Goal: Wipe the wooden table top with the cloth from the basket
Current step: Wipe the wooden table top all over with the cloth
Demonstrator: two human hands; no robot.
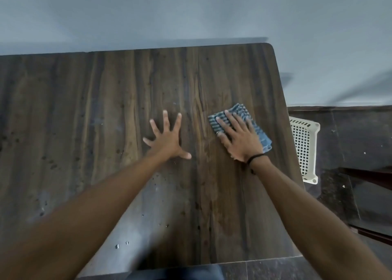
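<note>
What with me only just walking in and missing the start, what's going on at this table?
A person is wiping the wooden table top. Their right hand presses flat on a folded blue striped cloth near the table's right edge. The left hand rests spread on bare wood beside it, apart from the cloth. A white basket sits off the table, past that right edge. Small specks show on the near part of the top.

A plain, domestic-looking room — wooden table (106, 110) against a bare pale wall (191, 10), plastic basket (305, 144) on dark tiled floor (350, 142).
</note>
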